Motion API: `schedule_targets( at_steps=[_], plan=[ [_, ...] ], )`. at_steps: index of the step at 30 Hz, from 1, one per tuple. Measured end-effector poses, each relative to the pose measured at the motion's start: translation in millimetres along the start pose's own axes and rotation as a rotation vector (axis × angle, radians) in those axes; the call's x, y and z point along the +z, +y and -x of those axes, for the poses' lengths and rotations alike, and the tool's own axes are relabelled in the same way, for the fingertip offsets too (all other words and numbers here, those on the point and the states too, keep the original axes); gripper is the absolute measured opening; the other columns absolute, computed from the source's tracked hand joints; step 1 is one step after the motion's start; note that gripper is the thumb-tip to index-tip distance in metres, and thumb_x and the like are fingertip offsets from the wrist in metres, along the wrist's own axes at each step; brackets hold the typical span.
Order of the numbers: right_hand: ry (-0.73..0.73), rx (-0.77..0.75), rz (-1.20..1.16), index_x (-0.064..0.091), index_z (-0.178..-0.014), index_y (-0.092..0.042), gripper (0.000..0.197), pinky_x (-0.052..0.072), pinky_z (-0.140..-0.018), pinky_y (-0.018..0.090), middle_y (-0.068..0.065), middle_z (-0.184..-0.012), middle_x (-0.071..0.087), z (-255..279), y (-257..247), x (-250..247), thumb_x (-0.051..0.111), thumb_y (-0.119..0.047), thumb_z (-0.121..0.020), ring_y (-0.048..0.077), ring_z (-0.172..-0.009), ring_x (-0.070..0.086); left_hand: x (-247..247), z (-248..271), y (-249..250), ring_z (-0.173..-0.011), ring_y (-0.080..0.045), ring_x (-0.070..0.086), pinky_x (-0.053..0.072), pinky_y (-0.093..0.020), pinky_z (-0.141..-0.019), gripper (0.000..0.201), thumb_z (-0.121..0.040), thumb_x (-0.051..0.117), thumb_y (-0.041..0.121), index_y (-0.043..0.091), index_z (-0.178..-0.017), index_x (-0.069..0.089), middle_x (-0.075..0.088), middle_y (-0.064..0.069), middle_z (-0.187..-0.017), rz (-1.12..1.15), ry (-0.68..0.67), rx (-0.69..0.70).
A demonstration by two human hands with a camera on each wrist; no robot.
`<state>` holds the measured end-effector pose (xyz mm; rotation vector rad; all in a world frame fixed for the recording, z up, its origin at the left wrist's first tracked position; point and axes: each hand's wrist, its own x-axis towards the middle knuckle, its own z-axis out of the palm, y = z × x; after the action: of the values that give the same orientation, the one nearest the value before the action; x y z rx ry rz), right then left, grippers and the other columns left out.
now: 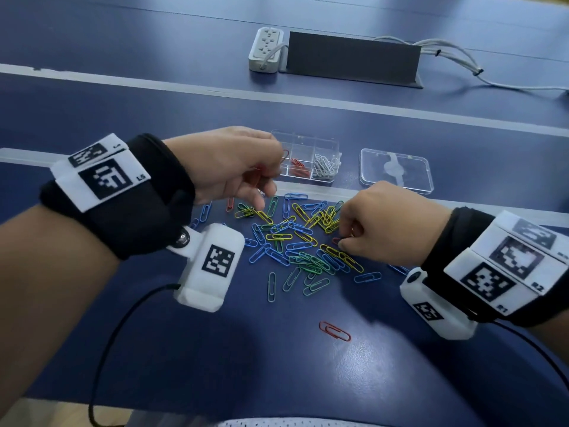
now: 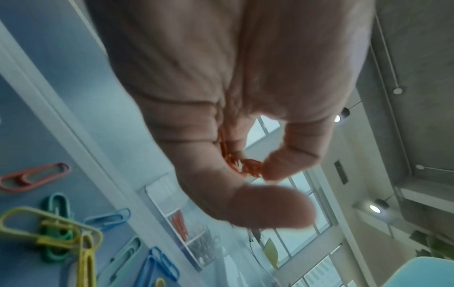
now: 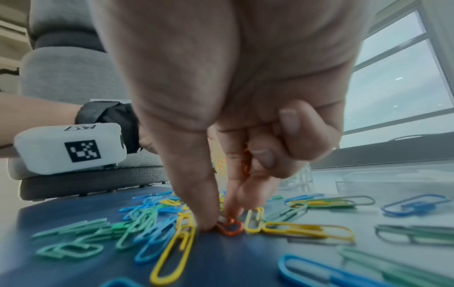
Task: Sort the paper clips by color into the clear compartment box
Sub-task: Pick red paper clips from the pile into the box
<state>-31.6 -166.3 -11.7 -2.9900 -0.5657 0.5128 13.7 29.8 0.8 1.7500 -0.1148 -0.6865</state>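
Note:
A pile of blue, yellow and green paper clips (image 1: 301,241) lies on the blue table. Behind it stands the clear compartment box (image 1: 309,155), with red clips (image 1: 297,164) in one cell and silver clips (image 1: 324,166) in the one beside it. My left hand (image 1: 234,167) hovers at the box's left edge and grips several red clips (image 2: 245,165) in its curled fingers. My right hand (image 1: 378,226) is down at the pile's right side; thumb and forefinger pinch a red clip (image 3: 229,228) on the table, with more red clips (image 3: 245,161) tucked in its curled fingers.
The box's clear lid (image 1: 395,171) lies to the right of the box. A lone red clip (image 1: 335,331) lies near the table's front edge, another red one (image 1: 230,204) under my left hand. A power strip (image 1: 266,52) and a dark panel (image 1: 351,58) sit at the back.

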Motion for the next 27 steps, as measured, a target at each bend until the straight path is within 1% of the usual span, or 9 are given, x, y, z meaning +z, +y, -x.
schedule_targets(
  at_steps=[4,8,12,15,17,19,21,23,27],
  plan=[
    [-0.027,-0.008,0.021,0.068,-0.075,-0.008,0.021,0.055,-0.069,0.034,0.013,-0.077,0.069,-1.0,-5.3,2.7,0.057,-0.026,-0.076,0.033,-0.078,0.063,-4.6,-12.7,-6.4,-0.045,-0.010,0.050,0.041,-0.015,-0.034,0.021,-0.087,0.042,-0.002,0.011,-0.071,0.045,0.050,-0.004,-0.071,-0.026,0.091,-0.049],
    [-0.041,-0.004,0.012,0.065,-0.076,-0.003,0.023,0.053,-0.067,0.035,0.017,-0.077,0.067,-3.5,-5.6,4.0,0.058,-0.025,-0.074,0.034,-0.078,0.062,-4.3,-24.5,3.2,-0.050,-0.016,0.046,0.040,-0.018,-0.038,0.020,-0.086,0.042,-0.002,0.010,-0.071,0.047,0.048,-0.008,-0.070,-0.118,0.153,-0.031],
    [-0.025,-0.029,-0.027,0.050,-0.061,-0.021,0.015,0.048,-0.065,0.030,-0.003,-0.060,0.052,0.4,-4.6,-3.1,0.061,-0.025,-0.071,0.024,-0.067,0.050,4.7,-39.7,20.7,-0.052,-0.018,0.050,0.047,-0.024,-0.054,0.018,-0.085,0.048,0.010,0.016,-0.069,0.053,0.054,-0.005,-0.065,-0.494,0.200,0.001],
    [-0.008,-0.081,-0.064,0.054,-0.073,-0.026,0.007,0.044,-0.064,0.027,-0.010,-0.059,0.049,7.1,-5.4,-9.2,0.061,-0.024,-0.072,0.016,-0.063,0.047,14.2,-50.2,30.8,-0.054,-0.017,0.056,0.049,-0.025,-0.064,0.018,-0.084,0.050,0.017,0.019,-0.069,0.059,0.061,-0.002,-0.069,-0.794,0.231,0.030],
    [-0.003,-0.108,-0.088,0.059,-0.091,-0.029,0.017,0.038,-0.065,0.024,-0.014,-0.059,0.047,11.7,-5.7,-10.8,0.059,-0.023,-0.075,0.007,-0.058,0.045,20.5,-57.6,34.3,-0.070,-0.021,0.062,0.051,-0.028,-0.071,0.018,-0.083,0.051,0.017,0.016,-0.083,0.069,0.068,-0.004,-0.081,-0.956,0.255,0.049],
    [-0.016,-0.134,-0.084,0.059,-0.099,-0.029,0.023,0.039,-0.067,0.023,-0.014,-0.066,0.055,16.9,-7.7,-12.1,0.055,-0.023,-0.077,0.007,-0.062,0.049,25.0,-65.6,35.0,-0.081,-0.024,0.062,0.052,-0.032,-0.080,0.024,-0.082,0.052,0.015,0.012,-0.095,0.073,0.071,-0.007,-0.091,-1.060,0.263,0.064],
    [-0.025,-0.179,-0.069,0.061,-0.099,-0.028,0.023,0.039,-0.069,0.023,-0.010,-0.075,0.058,22.7,-10.3,-11.5,0.053,-0.023,-0.078,0.013,-0.071,0.050,28.2,-70.1,36.4,-0.076,-0.024,0.054,0.051,-0.031,-0.077,0.026,-0.082,0.053,0.013,0.009,-0.098,0.073,0.067,-0.007,-0.086,-1.112,0.254,0.068],
    [-0.052,-0.214,-0.075,0.064,-0.096,-0.028,0.021,0.035,-0.068,0.020,-0.011,-0.069,0.050,27.9,-13.2,-10.3,0.053,-0.023,-0.079,0.013,-0.072,0.044,29.9,-71.4,38.4,-0.074,-0.023,0.052,0.050,-0.031,-0.075,0.026,-0.082,0.053,0.012,0.008,-0.098,0.073,0.064,-0.006,-0.083,-1.136,0.252,0.076],
    [-0.081,-0.210,-0.105,0.065,-0.097,-0.028,0.022,0.037,-0.070,0.021,-0.012,-0.074,0.050,33.8,-14.5,-6.5,0.053,-0.023,-0.079,0.011,-0.073,0.043,29.8,-65.8,41.9,-0.078,-0.022,0.062,0.052,-0.030,-0.077,0.031,-0.084,0.046,0.011,0.018,-0.097,0.074,0.068,-0.003,-0.084,-1.090,0.265,0.089]
  ],
)
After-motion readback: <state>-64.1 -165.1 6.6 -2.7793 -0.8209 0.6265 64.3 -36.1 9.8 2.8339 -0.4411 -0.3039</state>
